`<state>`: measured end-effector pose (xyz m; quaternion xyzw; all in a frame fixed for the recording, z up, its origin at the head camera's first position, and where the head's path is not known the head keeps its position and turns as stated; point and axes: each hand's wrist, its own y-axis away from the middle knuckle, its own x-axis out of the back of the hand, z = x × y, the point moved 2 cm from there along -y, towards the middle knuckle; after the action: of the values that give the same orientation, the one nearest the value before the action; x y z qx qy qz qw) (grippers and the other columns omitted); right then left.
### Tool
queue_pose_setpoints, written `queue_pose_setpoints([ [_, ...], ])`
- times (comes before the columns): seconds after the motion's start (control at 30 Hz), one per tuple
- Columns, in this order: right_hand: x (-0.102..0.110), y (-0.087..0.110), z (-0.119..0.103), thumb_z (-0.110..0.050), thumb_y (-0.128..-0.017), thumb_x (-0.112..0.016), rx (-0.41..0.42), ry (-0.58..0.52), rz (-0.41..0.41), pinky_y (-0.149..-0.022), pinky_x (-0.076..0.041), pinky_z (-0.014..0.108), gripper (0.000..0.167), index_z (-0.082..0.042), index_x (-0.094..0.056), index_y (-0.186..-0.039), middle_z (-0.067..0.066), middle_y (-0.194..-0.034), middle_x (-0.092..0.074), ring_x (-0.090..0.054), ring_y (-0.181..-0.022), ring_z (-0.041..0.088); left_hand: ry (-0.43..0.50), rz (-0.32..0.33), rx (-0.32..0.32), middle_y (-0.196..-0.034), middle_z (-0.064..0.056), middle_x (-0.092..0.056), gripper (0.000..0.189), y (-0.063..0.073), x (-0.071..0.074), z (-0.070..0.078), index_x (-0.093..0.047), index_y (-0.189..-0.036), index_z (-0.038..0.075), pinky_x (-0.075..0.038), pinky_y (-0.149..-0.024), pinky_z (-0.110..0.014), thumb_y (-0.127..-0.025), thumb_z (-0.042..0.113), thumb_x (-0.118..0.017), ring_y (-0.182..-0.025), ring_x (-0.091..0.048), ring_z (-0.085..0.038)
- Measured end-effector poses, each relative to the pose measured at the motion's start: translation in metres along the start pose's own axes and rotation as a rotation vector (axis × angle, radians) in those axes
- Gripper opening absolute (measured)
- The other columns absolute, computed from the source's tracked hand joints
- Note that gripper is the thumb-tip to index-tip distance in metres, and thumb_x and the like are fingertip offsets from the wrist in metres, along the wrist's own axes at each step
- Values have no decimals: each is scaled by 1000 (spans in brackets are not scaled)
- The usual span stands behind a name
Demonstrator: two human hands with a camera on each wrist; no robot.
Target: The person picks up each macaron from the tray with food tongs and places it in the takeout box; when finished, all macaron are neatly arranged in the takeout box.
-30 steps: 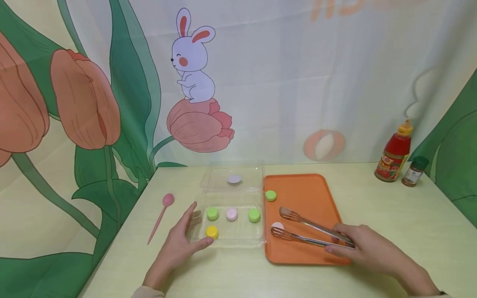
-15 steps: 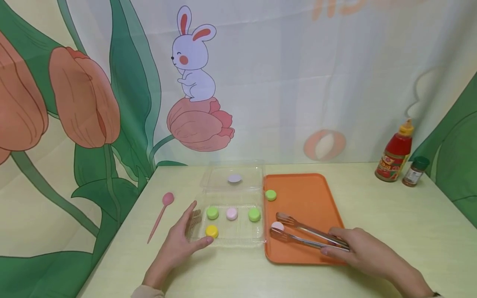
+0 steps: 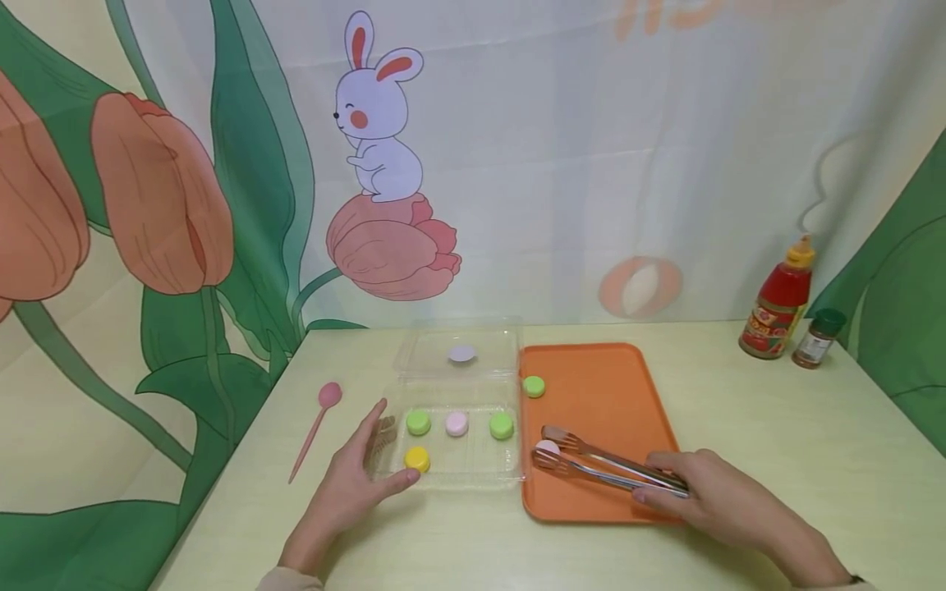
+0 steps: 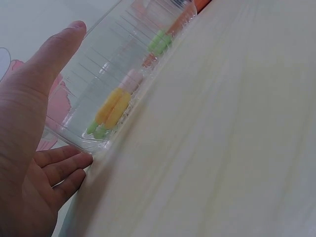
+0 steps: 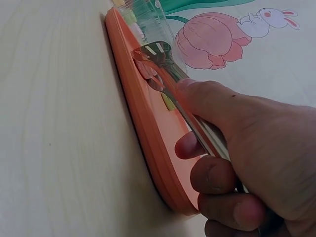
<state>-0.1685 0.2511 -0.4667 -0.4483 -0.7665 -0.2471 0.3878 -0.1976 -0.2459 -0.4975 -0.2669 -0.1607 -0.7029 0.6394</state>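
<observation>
My right hand (image 3: pixel 713 497) grips metal serving tongs (image 3: pixel 617 472) with slotted ends. In the head view the tong tips lie on either side of a pale pink macaron (image 3: pixel 547 448) on an orange tray (image 3: pixel 613 369). My left hand (image 3: pixel 358 484) is spread at the left corner of a clear plastic hinged box (image 3: pixel 473 472), thumb near its front edge and fingers along its left side. Inside the box sit green macarons (image 3: pixel 418 423), a pink macaron (image 3: pixel 456 423) and a yellow macaron (image 3: pixel 417 460). Another green macaron (image 3: pixel 534 387) lies at the tray's left edge.
The box's raised lid (image 3: pixel 424 353), with a pale round label (image 3: pixel 462 353), lies back towards the curtain. A pink spoon (image 3: pixel 318 423) rests at the left. A red sauce bottle (image 3: pixel 776 308) and a small green-capped jar (image 3: pixel 819 338) stand at the back right.
The tongs have moved slightly left and their ends have drawn closer together around the pink macaron. The right hand has shifted a little left with them. My left hand keeps its place.
</observation>
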Motion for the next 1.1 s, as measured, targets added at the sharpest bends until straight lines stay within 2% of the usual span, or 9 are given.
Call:
queue_pose_setpoints([
  [0.27,2,0,3,-54,-107,-72,10,-14,-6,-60,-42,23,25,-30,-69,-102,-17,-76,-54,-50,-67,1,12,-4,-11,-173,-15,-48,117,1,1,-2,-24,-178,29,-29,-135,-58,-88,43,-97,-159,-48,-35],
  [0.43,8,3,7,-50,-108,-73,16,-64,17,-59,-45,24,22,-28,-71,-102,-16,-75,-55,-53,-67,2,2,-4,-10,-173,-14,-48,119,0,0,-4,-23,-179,30,-30,-135,-56,-87,45,-97,-159,-48,-34],
  [0.57,15,6,11,-48,-108,-73,-10,-87,38,-58,-44,24,22,-26,-72,-105,-15,-74,-56,-54,-66,4,1,-2,0,-173,-12,-49,119,-1,0,-5,-23,-178,33,-30,-135,-56,-86,45,-97,-160,-48,-33],
  [0.77,23,7,13,-46,-108,-73,-29,-71,89,-55,-40,23,20,-26,-73,-111,-14,-73,-52,-50,-65,4,1,-8,2,-173,-13,-48,118,1,1,-3,-23,-178,33,-29,-135,-59,-87,46,-97,-160,-47,-35],
  [1.1,30,-1,6,-40,-109,-73,48,-80,136,-54,-40,22,10,-30,-71,-106,-16,-71,-50,-48,-63,3,15,-8,-2,-173,-14,-48,115,0,1,0,-25,-178,31,-29,-135,-58,-88,42,-96,-160,-46,-35],
])
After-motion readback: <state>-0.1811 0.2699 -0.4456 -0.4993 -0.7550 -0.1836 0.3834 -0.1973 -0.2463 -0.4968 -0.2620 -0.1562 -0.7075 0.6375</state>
